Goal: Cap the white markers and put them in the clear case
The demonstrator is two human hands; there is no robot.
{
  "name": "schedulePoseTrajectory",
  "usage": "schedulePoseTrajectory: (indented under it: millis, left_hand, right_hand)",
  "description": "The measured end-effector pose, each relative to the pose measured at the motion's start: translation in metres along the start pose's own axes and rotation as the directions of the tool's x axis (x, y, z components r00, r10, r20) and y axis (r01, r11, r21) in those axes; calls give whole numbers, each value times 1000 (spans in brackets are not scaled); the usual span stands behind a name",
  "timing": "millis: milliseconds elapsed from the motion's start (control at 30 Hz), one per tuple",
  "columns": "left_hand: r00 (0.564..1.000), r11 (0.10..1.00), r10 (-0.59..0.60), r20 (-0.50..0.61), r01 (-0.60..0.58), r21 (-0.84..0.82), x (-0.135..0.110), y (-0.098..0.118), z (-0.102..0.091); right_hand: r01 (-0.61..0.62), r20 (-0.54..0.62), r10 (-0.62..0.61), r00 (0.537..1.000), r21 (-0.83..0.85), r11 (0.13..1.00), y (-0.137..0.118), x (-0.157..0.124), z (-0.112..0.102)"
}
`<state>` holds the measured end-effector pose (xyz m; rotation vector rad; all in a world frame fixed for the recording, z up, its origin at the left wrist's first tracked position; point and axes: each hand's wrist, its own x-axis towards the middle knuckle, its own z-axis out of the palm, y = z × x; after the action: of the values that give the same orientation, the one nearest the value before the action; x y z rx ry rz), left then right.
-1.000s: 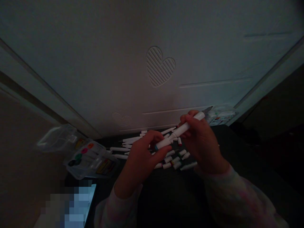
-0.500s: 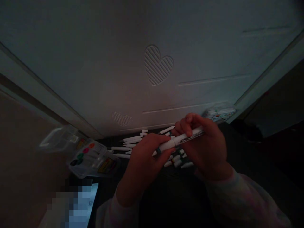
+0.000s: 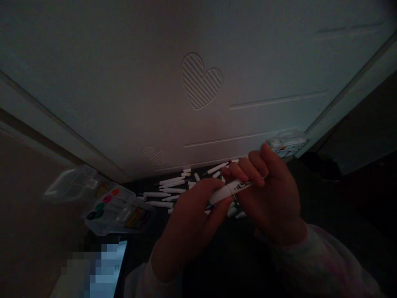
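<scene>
A white marker [image 3: 222,194] with dark printing lies slantwise between my two hands. My left hand [image 3: 195,211] pinches its capped end between thumb and fingers. Around the printed barrel the fingers of my right hand [image 3: 269,194] are curled, hiding its far end. Beneath and behind the hands, many loose white markers [image 3: 156,194] lie scattered on a dark surface, some showing coloured ends. Small white pieces that look like caps [image 3: 186,171] rest near the back of the pile.
On the left stands an open clear plastic case [image 3: 120,207] with several coloured-end markers inside. A lit screen [image 3: 108,265], partly pixelated, is at the lower left. Another clear case [image 3: 287,145] sits at the back right, against a white panel [image 3: 149,91] with embossed hearts.
My right hand's fingers have folded further over the marker's barrel, covering more of it. My left hand keeps its pinch on the capped end. The view has shifted slightly.
</scene>
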<state>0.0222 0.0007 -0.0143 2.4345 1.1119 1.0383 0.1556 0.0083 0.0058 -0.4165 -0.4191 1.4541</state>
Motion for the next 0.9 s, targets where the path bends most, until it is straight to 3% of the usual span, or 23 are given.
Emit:
schedulePoseTrajectory:
  millis: [133,300,433,667,900]
  left_hand:
    - [997,995,-74,35,77,-69,0,3,0]
    - [992,989,-129,-17,127,-73,0,4,5]
    - [995,992,-102,-10,101,-71,0,5,4]
    - [994,997,-71,-88,70,-14,1,9,-1]
    - [972,983,-140,-189,113,-143,-6,11,0]
  right_hand:
    - [-52,-5,52,999,-10,999,5,-1,-1]
    - [2,-34,-3,999,-34,999,10,-3,-2]
    - [57,-36,-58,998,-26,998,15,-5,-2]
    - [42,-37,-40,999,44,998,24,-8,-2]
    - [54,-45,-54,998,8,999,25,-13,2]
